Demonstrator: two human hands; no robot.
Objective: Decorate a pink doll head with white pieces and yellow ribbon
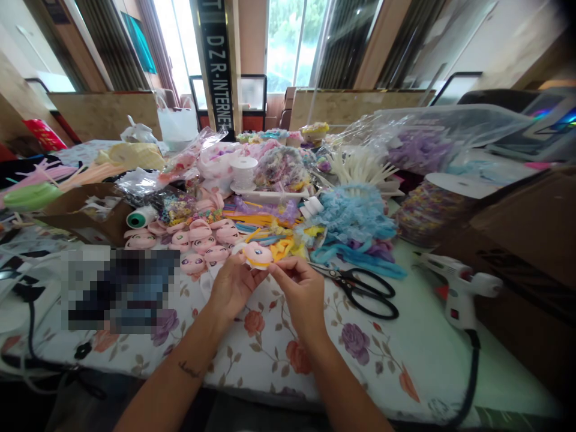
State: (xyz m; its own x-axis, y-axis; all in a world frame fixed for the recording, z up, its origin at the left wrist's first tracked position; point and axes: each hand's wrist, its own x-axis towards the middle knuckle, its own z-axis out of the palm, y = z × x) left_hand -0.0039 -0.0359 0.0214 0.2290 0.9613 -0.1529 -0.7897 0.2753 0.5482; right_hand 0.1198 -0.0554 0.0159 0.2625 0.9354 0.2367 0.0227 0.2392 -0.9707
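Over the flowered cloth, my left hand [234, 287] is closed around a small pink doll head [257, 253] with a painted eye. An orange-yellow strip runs along the head's lower edge, and something white shows beside it. My right hand [299, 285] pinches the right end of that strip, thumb against fingers. Several similar pink doll heads [203, 240] lie in a group just beyond my left hand. To the right of my right hand rest black-handled scissors [366, 292], their blades partly hidden behind the hand.
A white glue gun [459, 288] with a dark cable stands at the right, near a cardboard box [531, 258]. Blue fluffy trim [355, 216], a large yarn spool [436, 210] and a white spool [243, 172] crowd the back. An open carton [90, 213] sits left.
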